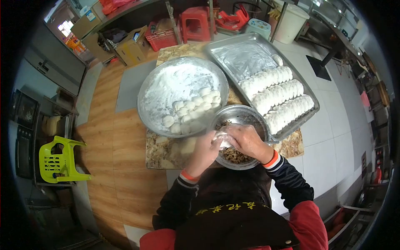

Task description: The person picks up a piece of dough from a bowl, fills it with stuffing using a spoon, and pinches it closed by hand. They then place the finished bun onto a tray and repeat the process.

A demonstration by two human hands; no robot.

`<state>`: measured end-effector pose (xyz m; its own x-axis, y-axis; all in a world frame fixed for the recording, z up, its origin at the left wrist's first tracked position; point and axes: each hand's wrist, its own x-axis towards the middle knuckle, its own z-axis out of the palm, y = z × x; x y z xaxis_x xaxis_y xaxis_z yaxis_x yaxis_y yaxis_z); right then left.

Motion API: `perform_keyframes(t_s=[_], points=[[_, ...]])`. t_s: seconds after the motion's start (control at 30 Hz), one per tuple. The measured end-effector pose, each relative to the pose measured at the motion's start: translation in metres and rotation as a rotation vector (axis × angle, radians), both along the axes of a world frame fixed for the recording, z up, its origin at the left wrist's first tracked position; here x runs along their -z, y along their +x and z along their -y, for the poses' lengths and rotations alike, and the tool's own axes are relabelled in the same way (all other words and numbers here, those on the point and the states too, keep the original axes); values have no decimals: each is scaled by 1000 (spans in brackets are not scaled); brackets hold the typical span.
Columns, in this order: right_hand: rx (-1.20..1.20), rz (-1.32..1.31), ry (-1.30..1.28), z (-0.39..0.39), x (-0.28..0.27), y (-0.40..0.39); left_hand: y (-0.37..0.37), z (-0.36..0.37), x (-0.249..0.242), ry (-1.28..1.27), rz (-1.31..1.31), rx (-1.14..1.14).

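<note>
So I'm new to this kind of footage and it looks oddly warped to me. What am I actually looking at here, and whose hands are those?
There is no machine. This is one picture from a wide-angle camera worn on a person's head, looking down, which bends the edges. The hands are the wearer's own. The left hand and right hand meet over a steel bowl of dark minced filling and together pinch a small white piece of dough. On the stone-patterned board sits a round floured pan with small dough balls. To its right a rectangular metal tray holds rows of finished dumplings. A green plastic stool stands on the floor to the left.
</note>
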<state>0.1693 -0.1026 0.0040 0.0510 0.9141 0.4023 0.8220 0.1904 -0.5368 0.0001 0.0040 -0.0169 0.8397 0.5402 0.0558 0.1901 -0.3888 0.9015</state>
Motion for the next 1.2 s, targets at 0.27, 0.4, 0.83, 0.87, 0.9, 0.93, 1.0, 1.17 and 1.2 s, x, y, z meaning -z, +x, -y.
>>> perform_keyframes(t_s=[0.27,0.4,0.83,0.87,0.9,0.93,1.0,1.17,1.2], points=[[-15,70,-43,1,-3,-1,4,1,9,-276,73,-15],[-4,-66,16,-4,13,4,2,7,-13,-471,198,-14],[-27,-43,20,-3,1,-2,1,0,1,-265,121,57],[-37,-52,25,-3,6,0,1,0,6,-222,101,47],[-49,-61,33,-5,3,-1,1,-1,5,-177,83,35],[-26,-143,28,-5,-1,-1,2,2,4,-398,143,13],[19,-308,16,-5,-13,-3,4,8,-3,-840,264,-34],[-44,-106,17,-2,-6,-2,-1,1,-3,-207,82,32],[-57,-132,30,-3,-6,0,0,0,-4,-146,50,10]])
